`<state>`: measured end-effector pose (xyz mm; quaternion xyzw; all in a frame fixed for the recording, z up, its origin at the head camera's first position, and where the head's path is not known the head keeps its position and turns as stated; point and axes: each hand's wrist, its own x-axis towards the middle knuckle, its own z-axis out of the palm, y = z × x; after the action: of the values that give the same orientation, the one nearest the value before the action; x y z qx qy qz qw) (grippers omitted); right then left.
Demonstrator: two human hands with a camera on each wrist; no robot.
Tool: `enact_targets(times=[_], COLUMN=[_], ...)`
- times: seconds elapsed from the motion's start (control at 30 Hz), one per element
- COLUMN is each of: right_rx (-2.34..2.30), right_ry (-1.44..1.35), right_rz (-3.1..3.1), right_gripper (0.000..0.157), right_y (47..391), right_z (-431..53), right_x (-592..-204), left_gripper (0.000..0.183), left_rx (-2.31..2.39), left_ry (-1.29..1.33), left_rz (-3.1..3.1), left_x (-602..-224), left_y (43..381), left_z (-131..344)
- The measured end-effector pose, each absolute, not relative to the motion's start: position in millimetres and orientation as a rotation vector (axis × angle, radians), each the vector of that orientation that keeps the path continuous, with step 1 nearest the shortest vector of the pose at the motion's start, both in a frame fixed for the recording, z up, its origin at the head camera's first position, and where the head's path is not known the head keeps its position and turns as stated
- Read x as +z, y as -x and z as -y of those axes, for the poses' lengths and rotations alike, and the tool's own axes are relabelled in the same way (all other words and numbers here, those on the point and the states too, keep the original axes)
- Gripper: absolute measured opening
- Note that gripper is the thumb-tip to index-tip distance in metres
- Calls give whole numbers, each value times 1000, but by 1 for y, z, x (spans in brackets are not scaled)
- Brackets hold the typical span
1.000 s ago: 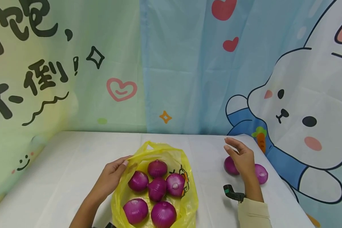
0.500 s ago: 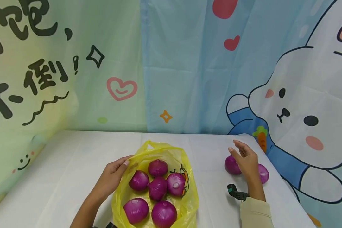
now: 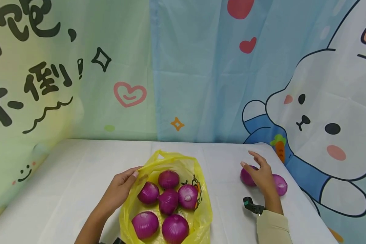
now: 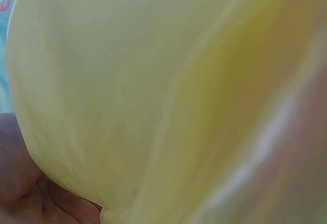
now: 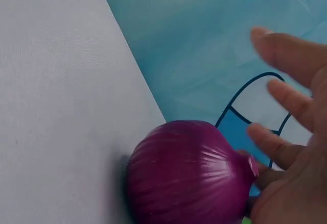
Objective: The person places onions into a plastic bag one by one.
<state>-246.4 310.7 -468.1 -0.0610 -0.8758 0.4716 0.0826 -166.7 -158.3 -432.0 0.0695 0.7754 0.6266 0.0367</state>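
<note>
In the head view, a yellow plastic bag [image 3: 202, 203] stands with its mouth wide, several red onions [image 3: 168, 202] inside. My left hand [image 3: 122, 184] pinches the left rim of the bag between thumb and fingers. The bag's film [image 4: 102, 81] fills most of the left wrist view. On the right of the table, my right hand [image 3: 262, 174] hovers over two more red onions, partly covering the left one [image 3: 247, 178]; the other onion [image 3: 280, 185] lies to its right. In the right wrist view, the fingers are spread beside an onion [image 5: 189, 175], with nothing gripped.
A white-covered table [image 3: 79, 176] holds everything. Behind it hangs a printed cloth backdrop [image 3: 186, 84] with a cartoon rabbit at the right. The onions on the right lie near the table's right edge. A black wrist camera [image 3: 253, 205] sticks out from my right wrist.
My right hand has shifted slightly right and down over the onions, with thumb and fingers now further apart. The left hand and the bag stay in place.
</note>
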Motion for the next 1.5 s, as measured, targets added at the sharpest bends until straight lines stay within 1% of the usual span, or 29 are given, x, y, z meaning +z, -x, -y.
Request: enact_targets(times=[0.2, 0.37, 0.8, 0.93, 1.1, 1.5], right_rx=[1343, 1227, 1170, 1200, 1356, 1512], right_ry=[189, 88, -1, 9, 14, -84], right_rz=[2809, 2958, 2944, 2916, 2821, 2652], right_gripper=[72, 68, 62, 64, 66, 56], right_y=[249, 254, 258, 258, 256, 245], right_z=[-308, -301, -284, -278, -265, -242], right_x=[-475, -484, -489, -485, -476, -448], left_gripper=[39, 39, 38, 39, 37, 37], left_rx=[1922, 1917, 1892, 1898, 1888, 1895], left_ry=[-210, -221, -206, -215, -177, -197], left_rz=[-2383, -2388, -2423, -2415, -2421, -2416], left_x=[-432, -432, -432, -433, -435, -435], left_y=[167, 167, 168, 168, 168, 168], left_z=[158, 159, 160, 160, 160, 161])
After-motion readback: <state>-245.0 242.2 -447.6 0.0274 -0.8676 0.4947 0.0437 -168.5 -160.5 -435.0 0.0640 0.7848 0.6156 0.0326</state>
